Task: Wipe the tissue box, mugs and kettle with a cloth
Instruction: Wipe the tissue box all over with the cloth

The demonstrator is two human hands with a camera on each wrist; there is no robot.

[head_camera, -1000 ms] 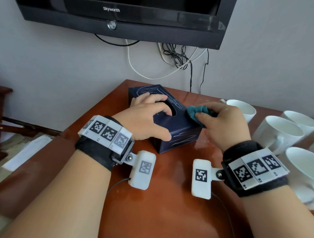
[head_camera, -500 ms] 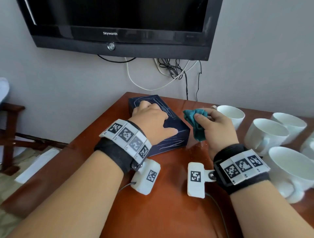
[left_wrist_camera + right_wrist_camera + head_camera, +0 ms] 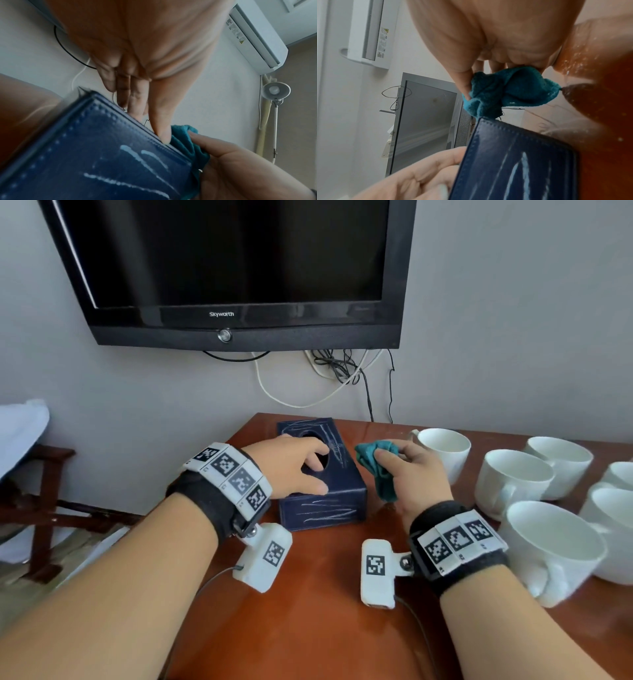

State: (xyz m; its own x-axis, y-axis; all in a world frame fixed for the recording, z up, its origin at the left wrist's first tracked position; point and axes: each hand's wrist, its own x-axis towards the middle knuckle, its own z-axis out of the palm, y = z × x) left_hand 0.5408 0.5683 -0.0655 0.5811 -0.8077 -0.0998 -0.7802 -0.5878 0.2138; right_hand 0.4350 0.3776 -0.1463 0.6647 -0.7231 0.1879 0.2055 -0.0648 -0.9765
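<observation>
1. Head view showed one dark blue tissue box (image 3: 322, 474) standing on a reddish-brown wooden table (image 3: 325, 611), near the table's far left corner by the wall.
2. One left hand (image 3: 291, 467) lay on top of the box, fingers spread across the oval opening and thumb down at the near top edge; the fingers were fairly straight and pressed on the lid rather than curling round it.
3. One right hand (image 3: 411, 470) sat just right of the box, fingers and thumb bunched round one teal cloth (image 3: 375, 465).
4. The cloth hung crumpled beside the box's right side, very near it; whether it touched could not be told from this view.
5. Right wrist view showed the cloth (image 3: 508, 92) pinched between thumb and fingers, its lower fold meeting the box's top corner (image 3: 513, 155).
6. Left wrist view showed the left thumb (image 3: 161, 119) pressed on the box's stitched edge (image 3: 96, 155), with the cloth (image 3: 187, 140) just behind it.
7. Pale streaks marked the box's near side.
8. Six white mugs were in sight, grouped on the table right of the hands, the nearest (image 3: 551, 546) beside the right wrist and one (image 3: 445, 448) just behind the right hand; the rightmost two were cut off by the edge.
9. One black wall-mounted television (image 3: 233, 272) hung above the table, with a tangle of cables (image 3: 339, 371) below it.
10. Each wrist wore one black band with square printed markers.
</observation>
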